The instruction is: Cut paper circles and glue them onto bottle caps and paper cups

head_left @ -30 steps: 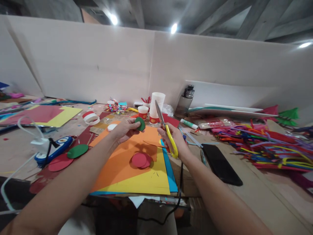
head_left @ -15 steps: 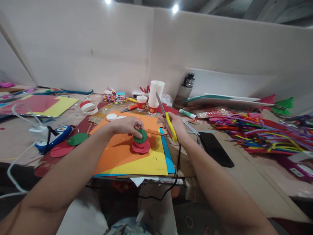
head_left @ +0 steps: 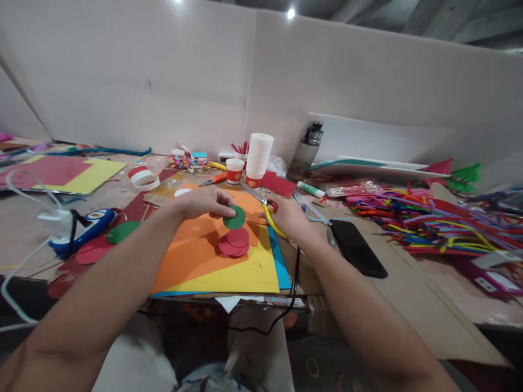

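Between thumb and fingers, my left hand [head_left: 210, 201] pinches a small green paper circle [head_left: 234, 217]. Just below it, several red paper circles [head_left: 233, 243] lie overlapping on orange paper [head_left: 183, 256] and yellow paper [head_left: 245, 277]. My right hand [head_left: 288, 215] is closed around the handles of a pair of yellow-handled scissors [head_left: 274, 219]. The blades point up and left, away from me, toward the paper cups. A strip of blue paper [head_left: 280, 261] shows under the yellow sheet.
Behind the sheets stand a tall stack of white cups [head_left: 260, 152], a red-banded cup [head_left: 235, 171] and a bottle [head_left: 305, 149]. A black phone [head_left: 357, 247] and many pipe cleaners [head_left: 441, 218] lie to the right. A blue glue gun [head_left: 84, 234] lies left.
The scissors have tilted lower, their blades swinging down and left. My left hand has lifted the green circle slightly away from the red circles. The view has shifted a little.
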`<state>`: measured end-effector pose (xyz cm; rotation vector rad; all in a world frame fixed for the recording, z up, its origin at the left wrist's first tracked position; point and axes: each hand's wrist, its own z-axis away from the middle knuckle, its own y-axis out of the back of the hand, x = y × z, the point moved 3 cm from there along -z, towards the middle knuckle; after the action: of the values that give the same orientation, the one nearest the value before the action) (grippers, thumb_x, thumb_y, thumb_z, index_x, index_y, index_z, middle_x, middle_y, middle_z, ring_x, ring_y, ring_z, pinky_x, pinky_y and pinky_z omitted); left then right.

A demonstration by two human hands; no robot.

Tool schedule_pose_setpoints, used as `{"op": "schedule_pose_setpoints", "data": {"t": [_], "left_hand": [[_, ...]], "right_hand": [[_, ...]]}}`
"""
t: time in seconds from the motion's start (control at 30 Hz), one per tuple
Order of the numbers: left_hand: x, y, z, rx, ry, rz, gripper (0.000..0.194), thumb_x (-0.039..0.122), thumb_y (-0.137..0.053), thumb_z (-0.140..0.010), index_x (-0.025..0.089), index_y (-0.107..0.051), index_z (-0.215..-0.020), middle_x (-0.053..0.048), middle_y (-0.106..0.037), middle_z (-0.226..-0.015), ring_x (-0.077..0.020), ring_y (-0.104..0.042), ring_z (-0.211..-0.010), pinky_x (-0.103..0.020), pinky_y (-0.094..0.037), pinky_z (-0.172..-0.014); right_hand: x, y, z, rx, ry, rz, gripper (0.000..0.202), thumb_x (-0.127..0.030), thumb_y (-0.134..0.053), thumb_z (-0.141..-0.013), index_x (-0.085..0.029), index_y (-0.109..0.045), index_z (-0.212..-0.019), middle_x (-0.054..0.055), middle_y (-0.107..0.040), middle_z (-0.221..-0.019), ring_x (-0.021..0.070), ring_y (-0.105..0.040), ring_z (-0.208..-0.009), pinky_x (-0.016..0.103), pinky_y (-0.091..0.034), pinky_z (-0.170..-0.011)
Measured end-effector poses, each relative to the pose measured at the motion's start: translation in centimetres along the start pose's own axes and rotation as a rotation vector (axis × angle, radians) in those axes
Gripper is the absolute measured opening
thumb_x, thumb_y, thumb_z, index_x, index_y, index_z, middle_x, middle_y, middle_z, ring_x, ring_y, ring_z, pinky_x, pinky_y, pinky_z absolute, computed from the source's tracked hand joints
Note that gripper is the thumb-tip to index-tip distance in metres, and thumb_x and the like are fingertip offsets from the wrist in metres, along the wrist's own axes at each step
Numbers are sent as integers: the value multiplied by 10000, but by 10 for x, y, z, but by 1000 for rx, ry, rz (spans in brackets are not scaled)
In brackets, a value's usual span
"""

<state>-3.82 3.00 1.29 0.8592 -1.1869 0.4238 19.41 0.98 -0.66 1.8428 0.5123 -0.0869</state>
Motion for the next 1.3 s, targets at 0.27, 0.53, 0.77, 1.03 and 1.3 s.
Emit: {"op": "schedule_pose_setpoints", "data": {"t": [0.27, 0.53, 0.77, 1.03, 1.3], "left_hand": [[-15, 6, -16, 290, -78, 282, 316, 378, -818, -564, 146, -637, -681, -12, -600, -632, -82, -480, -531, -211, -329, -504], [-27, -22, -49, 292, -87, -210, 152, 319, -712, -642, 185, -645, -673, -71, -705, -1072, -242, -649, -948, -329, -488, -794], [-33, -29, -61, 261, -88, -555, 197, 345, -694, -682, 198, -692, -814, -39, -712, -879, -234, -652, -849, -314, -486, -762], [-34, -30, -63, 168, -135, -587, 277, 361, -677, -692, 197, -671, -915, -48, -705, -948, -233, -646, -876, -312, -477, -772], [-34, -31, -59, 230, -167, -499, 180, 302, -696, -674, 178, -633, -788, -38, -639, -876, -210, -595, -836, -321, -460, -751]], "right_hand": [[2, 12, -4, 40, -167, -160, 413, -371, -770, -753, -202, -687, -1121, 55, -759, -978, 200, -701, -866, 248, -476, -710], [6, 12, -4, 71, -171, -76, 375, -382, -734, -784, -184, -695, -1100, 96, -756, -971, 216, -698, -869, 259, -466, -702], [10, 8, -5, 99, -136, -32, 356, -393, -712, -796, -209, -696, -1100, 89, -762, -969, 235, -706, -876, 274, -460, -708], [11, 2, -8, 116, -43, -16, 326, -245, -610, -842, -218, -661, -1162, 85, -760, -992, 230, -706, -876, 275, -471, -734], [17, -15, -11, -18, 53, -75, 352, -157, -628, -776, -233, -688, -1115, 65, -757, -1021, 202, -701, -905, 244, -499, -762]]}}
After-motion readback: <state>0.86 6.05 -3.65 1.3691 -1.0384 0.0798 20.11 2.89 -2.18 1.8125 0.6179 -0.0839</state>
